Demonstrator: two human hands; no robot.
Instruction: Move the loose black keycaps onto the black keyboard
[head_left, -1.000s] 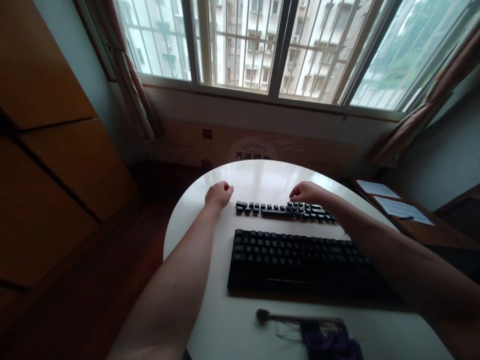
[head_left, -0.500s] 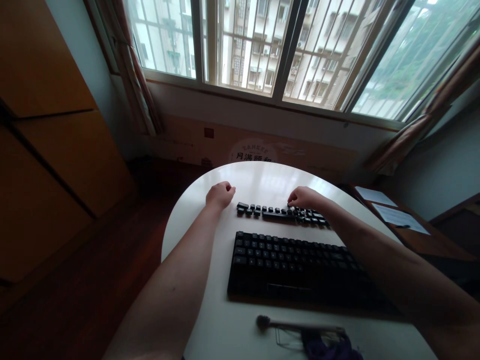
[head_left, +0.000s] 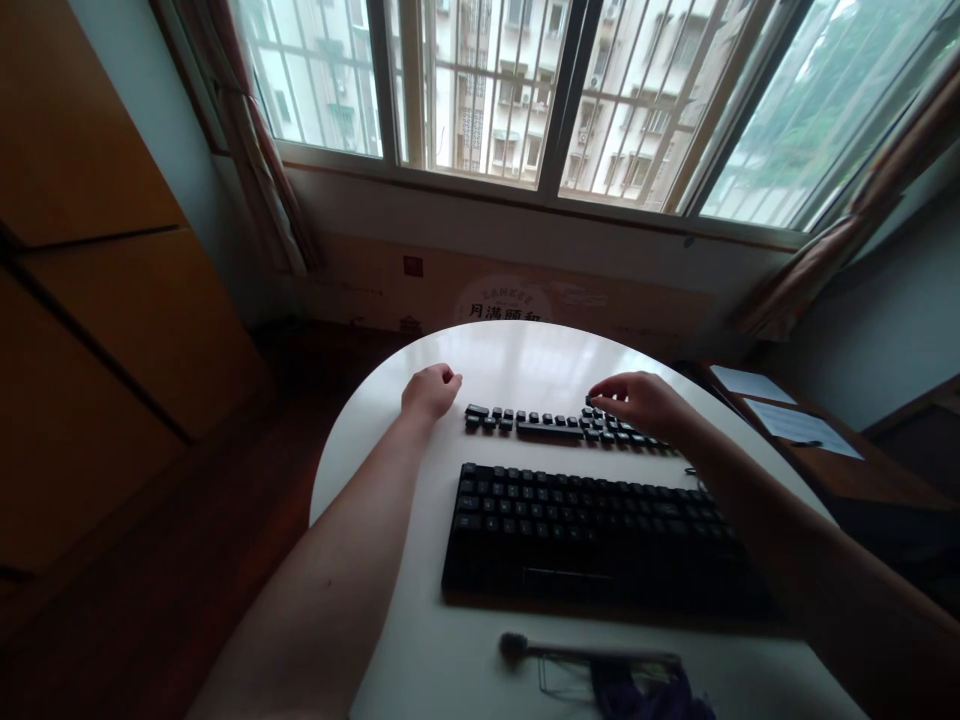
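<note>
My right hand [head_left: 637,396] pinches a small black keycap [head_left: 589,400] between thumb and fingertips, just above the far row of loose keycaps [head_left: 550,431]. These lie lined up on the white round table [head_left: 510,350], a long space-bar cap among them. At the left end of that row my left hand [head_left: 433,388] rests curled into a fist; anything inside it is hidden. Nearer to me sits a black keyboard [head_left: 592,550], with keycaps on its far rows and a dark, bare-looking near part. My right forearm covers its right end.
At the table's near edge lie a brush [head_left: 516,645], a wire tool [head_left: 553,676] and a purple cloth-like bundle [head_left: 645,695]. A brown side table [head_left: 885,470] with paper sheets [head_left: 802,425] stands at the right. An orange-brown cabinet [head_left: 97,340] is at the left.
My right hand has shifted slightly right, its fingers now more stretched out around the keycap. The left hand stays curled. The whole view has moved a little.
</note>
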